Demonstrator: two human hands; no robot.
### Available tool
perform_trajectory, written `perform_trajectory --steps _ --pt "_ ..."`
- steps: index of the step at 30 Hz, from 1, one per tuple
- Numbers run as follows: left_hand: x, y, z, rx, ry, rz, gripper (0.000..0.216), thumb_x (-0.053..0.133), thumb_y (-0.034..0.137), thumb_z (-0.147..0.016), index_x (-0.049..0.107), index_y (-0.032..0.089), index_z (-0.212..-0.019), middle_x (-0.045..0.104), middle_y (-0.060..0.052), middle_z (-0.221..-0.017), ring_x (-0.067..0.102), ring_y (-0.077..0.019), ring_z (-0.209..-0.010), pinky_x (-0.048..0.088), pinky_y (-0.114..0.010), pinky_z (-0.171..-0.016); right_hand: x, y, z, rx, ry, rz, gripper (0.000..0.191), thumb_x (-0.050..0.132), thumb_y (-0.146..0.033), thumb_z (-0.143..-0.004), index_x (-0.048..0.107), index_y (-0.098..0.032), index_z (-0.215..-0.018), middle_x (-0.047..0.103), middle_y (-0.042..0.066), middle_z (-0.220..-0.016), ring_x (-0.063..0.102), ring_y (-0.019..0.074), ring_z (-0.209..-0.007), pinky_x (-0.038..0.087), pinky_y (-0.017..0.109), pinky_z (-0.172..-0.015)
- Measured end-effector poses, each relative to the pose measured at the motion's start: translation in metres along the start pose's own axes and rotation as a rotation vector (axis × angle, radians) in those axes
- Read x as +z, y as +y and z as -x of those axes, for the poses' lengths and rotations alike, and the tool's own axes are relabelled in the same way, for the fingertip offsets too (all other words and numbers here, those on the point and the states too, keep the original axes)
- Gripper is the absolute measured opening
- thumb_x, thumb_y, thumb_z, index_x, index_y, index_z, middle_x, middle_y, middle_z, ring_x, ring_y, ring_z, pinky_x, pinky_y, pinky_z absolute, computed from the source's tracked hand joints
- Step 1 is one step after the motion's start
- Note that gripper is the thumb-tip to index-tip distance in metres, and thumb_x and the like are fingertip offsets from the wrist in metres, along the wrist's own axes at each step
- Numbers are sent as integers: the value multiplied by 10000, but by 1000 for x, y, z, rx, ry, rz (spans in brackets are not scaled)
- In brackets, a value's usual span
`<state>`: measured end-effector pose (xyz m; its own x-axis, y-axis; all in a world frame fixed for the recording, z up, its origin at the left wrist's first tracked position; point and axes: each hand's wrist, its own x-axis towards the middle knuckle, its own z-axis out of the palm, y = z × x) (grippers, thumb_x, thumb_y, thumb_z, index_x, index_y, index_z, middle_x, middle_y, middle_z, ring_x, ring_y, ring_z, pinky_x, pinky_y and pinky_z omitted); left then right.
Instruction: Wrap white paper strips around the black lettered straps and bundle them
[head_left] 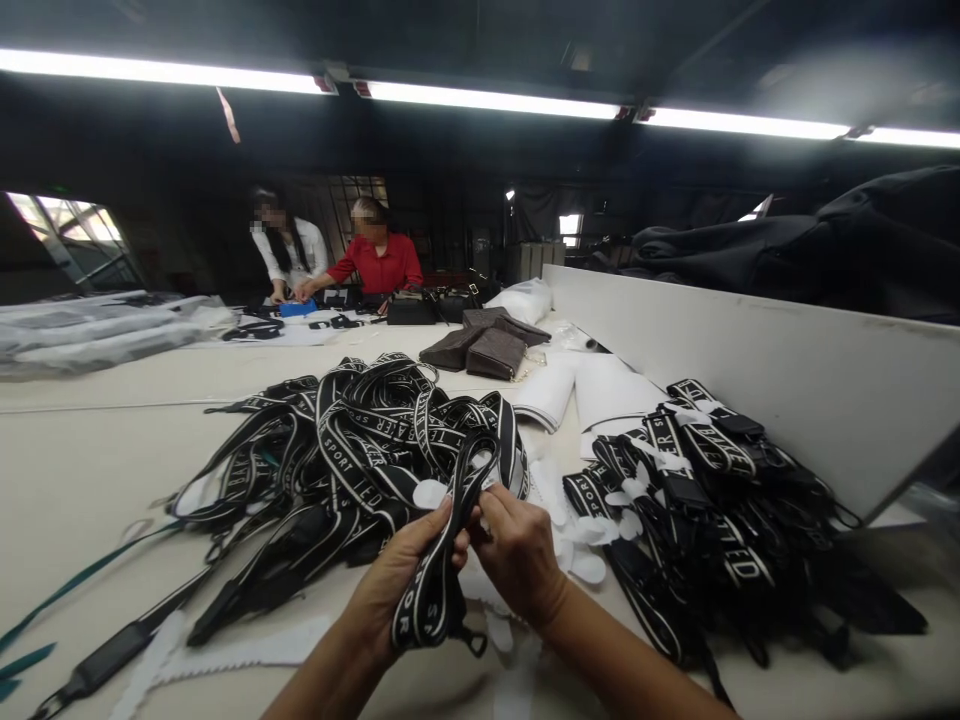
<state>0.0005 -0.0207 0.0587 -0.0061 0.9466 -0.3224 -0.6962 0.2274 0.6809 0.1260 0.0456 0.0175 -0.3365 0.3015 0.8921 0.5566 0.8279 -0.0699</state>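
A black webbing strap with white lettering and edge lines is folded in loops between my hands, a small hook hanging at its lower end. My left hand wraps round the folded strap, thumb on top. Against the strap's right side, my right hand has its fingers closed in a pinch; whether a white paper piece is in them is hidden. Behind the hands lies a loose heap of similar straps. To the right is a pile of folded straps with white paper bands. White paper pieces lie between the two piles.
A white partition runs along the right, with dark fabric behind it. Brown bags and white sheets lie farther back. Plastic-wrapped goods lie at left. Two people work across the table.
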Motion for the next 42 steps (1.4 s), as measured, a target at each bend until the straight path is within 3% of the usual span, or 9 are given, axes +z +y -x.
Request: perform_trajectory --steps 6,11,21,25,32,38,42 --pt "-11 -5 -8 45 -47 -93 212 620 259 -920 673 59 -871 583 -51 -612 526 -75 -475 443 -113 -421 -2 6 1 84 -56 -145 254 458 -84 -893 534 -180 -671 589 27 -721 523 124 -587 329 248 -549" --pt "-17 -7 -11 97 -127 -194 300 775 362 -793 677 80 -824 595 -53 -619 511 -77 -490 424 -113 -426 -6 7 1 97 -80 -177 221 476 -53 -825 547 -179 -657 583 34 -714 532 137 -594 363 246 -559" --pt "-24 5 -14 72 -264 -410 390 771 458 -774 695 85 -858 580 -43 -586 480 -68 -495 366 -109 -439 -6 7 6 174 -92 -203 100 589 -169 -791 580 -168 -691 638 71 -757 580 159 -626 434 246 -576" --pt "-24 17 -11 15 -221 -503 433 820 472 -704 716 82 -860 571 -43 -562 463 -68 -469 347 -109 -407 -8 4 2 337 -158 -306 136 677 -224 -729 581 -170 -649 643 60 -714 579 160 -630 450 251 -595" --pt "-21 28 -5 14 -131 -549 487 862 510 -623 727 83 -815 561 -34 -563 466 -65 -470 367 -107 -406 -16 -4 -9 649 -228 -711 114 692 -255 -710 629 -162 -692 618 -1 -649 525 118 -582 411 222 -542" --pt "-23 28 -7 33 -130 -565 454 847 473 -650 722 57 -784 552 -49 -544 458 -80 -456 399 -137 -393 -20 13 -14 837 -97 -828 120 661 -262 -702 595 -165 -730 598 -17 -632 536 111 -572 426 204 -519" --pt "-34 40 -11 169 -59 -476 438 868 459 -624 725 86 -802 547 -24 -562 451 -66 -471 392 -115 -391 -26 33 -23 1005 5 -1036 176 646 -301 -702 557 -166 -771 657 -2 -638 583 104 -464 393 170 -408"
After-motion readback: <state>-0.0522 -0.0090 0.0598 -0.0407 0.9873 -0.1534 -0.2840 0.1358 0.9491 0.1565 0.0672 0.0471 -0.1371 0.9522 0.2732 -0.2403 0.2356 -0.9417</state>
